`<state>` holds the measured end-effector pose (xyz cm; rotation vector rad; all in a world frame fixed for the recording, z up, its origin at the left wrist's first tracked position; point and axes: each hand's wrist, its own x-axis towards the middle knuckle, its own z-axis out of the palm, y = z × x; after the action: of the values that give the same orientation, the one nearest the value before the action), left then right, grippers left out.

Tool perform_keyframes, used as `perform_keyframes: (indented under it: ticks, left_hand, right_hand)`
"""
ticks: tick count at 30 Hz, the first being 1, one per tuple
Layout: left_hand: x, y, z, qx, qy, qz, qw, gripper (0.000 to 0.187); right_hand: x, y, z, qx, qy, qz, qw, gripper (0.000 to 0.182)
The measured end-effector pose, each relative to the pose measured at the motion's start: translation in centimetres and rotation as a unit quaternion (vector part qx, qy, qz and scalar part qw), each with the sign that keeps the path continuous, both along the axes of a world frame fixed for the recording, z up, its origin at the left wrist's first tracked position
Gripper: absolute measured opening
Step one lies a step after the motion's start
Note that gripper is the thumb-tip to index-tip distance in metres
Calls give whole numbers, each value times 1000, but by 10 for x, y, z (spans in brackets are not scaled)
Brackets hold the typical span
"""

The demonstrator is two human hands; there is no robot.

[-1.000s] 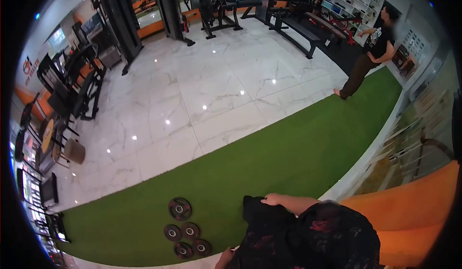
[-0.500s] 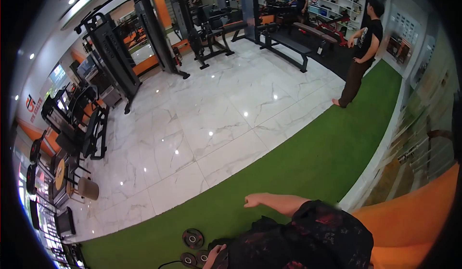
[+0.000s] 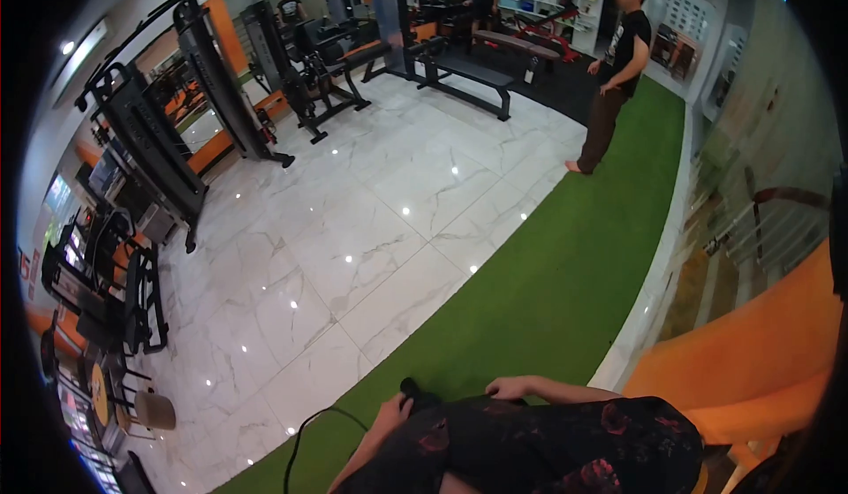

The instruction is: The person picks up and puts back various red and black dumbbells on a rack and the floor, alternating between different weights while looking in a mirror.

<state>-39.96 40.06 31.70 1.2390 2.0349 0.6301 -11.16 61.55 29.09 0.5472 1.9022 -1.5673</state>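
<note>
My left hand (image 3: 393,411) is closed on a black object (image 3: 415,391) with a rounded end, beside my dark clothing. A thin black cable (image 3: 305,423) curves over the floor to the left of this hand. My right hand (image 3: 505,389) is closed, with curled fingers low against the dark floral clothing (image 3: 565,432); whether it holds anything is hidden.
Green turf (image 3: 530,317) runs beside white marble tiles (image 3: 353,202). A person (image 3: 618,70) stands at the turf's far edge. Cable machines (image 3: 150,140) line the left, with a bench (image 3: 473,74) further back. Orange fabric (image 3: 751,344) is at the right.
The view has shifted, and the weight plates have left it. My right hand has come back from its outstretched position to my clothing. My left hand now shows on the black object.
</note>
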Motion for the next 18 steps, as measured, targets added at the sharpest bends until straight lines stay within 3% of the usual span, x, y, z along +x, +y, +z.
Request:
perform_keyframes:
  ticks: [2,3,5,7,9,11,12,14,15,17,18]
  left_hand:
    - [-30,33,3,23,17,-5,1000,29]
    - [-43,49,4,3,23,-31,999,29]
    - [-64,76,13,-19,31,-68,997,30]
    - [-81,104,19,-99,83,-115,985,33]
    - [-103,121,-2,-63,60,-159,983,33]
    - [-120,134,-31,-51,7,-223,974,33]
    - [-127,136,-65,-83,-2,-268,960,36]
    - [-142,142,-151,43,-86,-433,896,43]
    - [-140,148,-138,45,-93,-441,891,43]
    - [-132,151,-86,-199,-71,-354,911,51]
    - [-132,157,-80,-201,-77,-367,905,51]
  right_hand:
    - [-16,-4,20,129,71,-200,969,39]
    - [-27,-2,18,127,73,-211,966,39]
    - [-49,2,12,208,93,-338,913,31]
    - [-69,8,29,245,119,-353,895,27]
    - [-83,6,28,279,118,-360,882,26]
    - [-79,-4,-10,261,84,-367,889,29]
    - [-79,-13,-25,243,51,-360,899,32]
    - [-80,-24,-32,239,9,-348,906,35]
    - [-77,-26,-31,230,-31,-325,917,39]
    - [-72,-22,-16,214,-57,-348,911,42]
    - [-70,-21,-1,195,-72,-366,907,44]
